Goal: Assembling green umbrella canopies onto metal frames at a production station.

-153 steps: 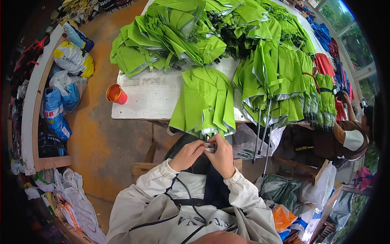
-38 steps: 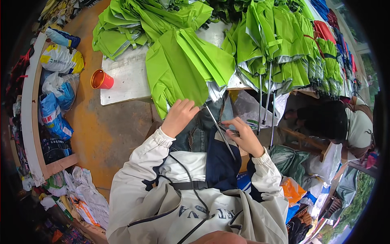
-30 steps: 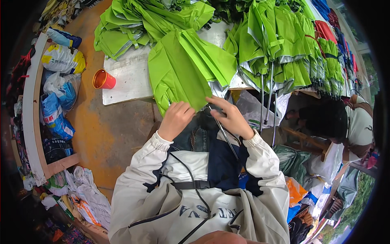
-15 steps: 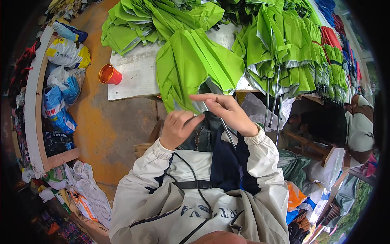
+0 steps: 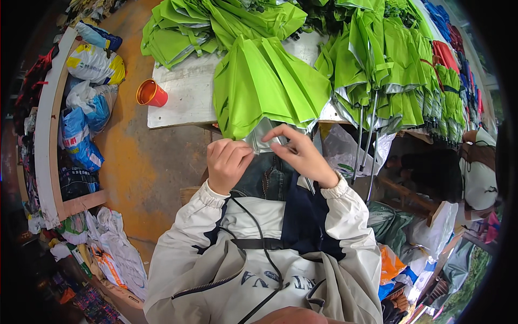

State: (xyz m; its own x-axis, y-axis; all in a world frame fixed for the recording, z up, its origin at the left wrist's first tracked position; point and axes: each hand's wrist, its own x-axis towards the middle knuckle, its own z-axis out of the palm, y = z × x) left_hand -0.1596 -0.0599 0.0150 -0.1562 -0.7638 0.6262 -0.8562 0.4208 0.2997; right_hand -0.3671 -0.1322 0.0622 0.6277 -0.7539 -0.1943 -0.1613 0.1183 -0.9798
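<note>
A lime-green umbrella canopy (image 5: 264, 86) with a silver underside lies on the white table (image 5: 183, 97), its lower edge hanging over the near side. My left hand (image 5: 226, 162) is curled in a fist just below that edge, touching the silver fabric. My right hand (image 5: 302, 154) pinches the canopy's rim and a thin metal rib with fingertips. Both hands work close together over my lap.
An orange cup (image 5: 151, 93) stands at the table's left edge. Piles of green folded canopies (image 5: 216, 21) and hanging green umbrellas (image 5: 394, 70) fill the table's back and right. Filled sacks (image 5: 86, 108) sit on a shelf at left. Another person (image 5: 477, 167) is at right.
My head has shifted, so the table sits lower and more central. My hands came together at the canopy's near edge; the right hand moved up from the shaft to the rim.
</note>
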